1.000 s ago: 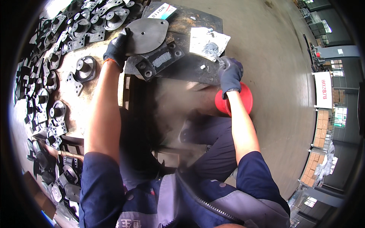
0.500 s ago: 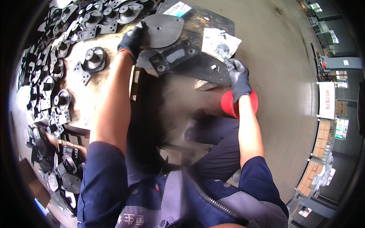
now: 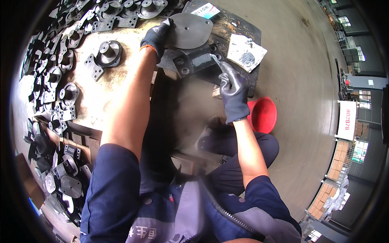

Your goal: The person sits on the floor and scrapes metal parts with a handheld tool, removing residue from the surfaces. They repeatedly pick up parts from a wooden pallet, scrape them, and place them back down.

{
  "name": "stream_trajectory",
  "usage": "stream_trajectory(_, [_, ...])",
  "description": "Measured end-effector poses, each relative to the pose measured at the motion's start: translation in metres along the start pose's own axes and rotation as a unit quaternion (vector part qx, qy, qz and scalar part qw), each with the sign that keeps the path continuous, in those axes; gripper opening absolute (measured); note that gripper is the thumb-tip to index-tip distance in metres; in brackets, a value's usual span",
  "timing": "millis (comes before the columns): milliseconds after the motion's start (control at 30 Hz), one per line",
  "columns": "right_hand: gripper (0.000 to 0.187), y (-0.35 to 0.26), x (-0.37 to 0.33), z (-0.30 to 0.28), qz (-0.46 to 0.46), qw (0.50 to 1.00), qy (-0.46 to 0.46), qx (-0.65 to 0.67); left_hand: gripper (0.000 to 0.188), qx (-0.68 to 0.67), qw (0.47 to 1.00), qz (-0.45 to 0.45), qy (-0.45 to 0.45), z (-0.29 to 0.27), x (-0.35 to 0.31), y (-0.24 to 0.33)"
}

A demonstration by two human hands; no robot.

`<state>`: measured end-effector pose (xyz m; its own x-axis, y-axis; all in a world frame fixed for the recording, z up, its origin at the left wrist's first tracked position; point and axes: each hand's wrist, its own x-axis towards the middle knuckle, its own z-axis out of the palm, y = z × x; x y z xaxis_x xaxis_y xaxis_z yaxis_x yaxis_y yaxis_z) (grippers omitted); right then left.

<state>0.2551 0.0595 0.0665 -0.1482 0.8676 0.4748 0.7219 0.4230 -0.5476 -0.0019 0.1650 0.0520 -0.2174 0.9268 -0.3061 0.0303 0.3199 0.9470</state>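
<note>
My left hand, in a dark glove, grips the left edge of a flat, rounded grey metal plate, tilted up. Just below the plate's lower edge lies a dark metal block with bolt holes at its ends and a pale grey smear along its top. In my gloved right hand a thin, paste-smeared stick-like tool is pinched; its tip is at the right end of that smear. To the right, a white sheet carries dabs of grey paste.
Many metal brackets with round posts crowd the left of the wooden table; a single bracket sits nearer my left arm. A red bucket stands beyond my right wrist. A printed card lies at the back.
My right hand has moved left with the tool, from the paste on the white sheet to the metal block. The left hand keeps its hold on the plate.
</note>
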Motion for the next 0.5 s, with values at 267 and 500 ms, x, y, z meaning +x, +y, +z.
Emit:
stream_trajectory(267, [0.026,-0.009,-0.006,0.012,0.146,0.955,-0.145,-0.213,0.05,-0.028,1.0,-0.009,-0.001,-0.002,0.005,-0.003])
stream_trajectory(500, [0.024,-0.019,-0.014,0.008,0.154,0.984,-0.086,-0.013,0.053,-0.05,0.999,-0.018,0.002,0.0,-0.007,0.007])
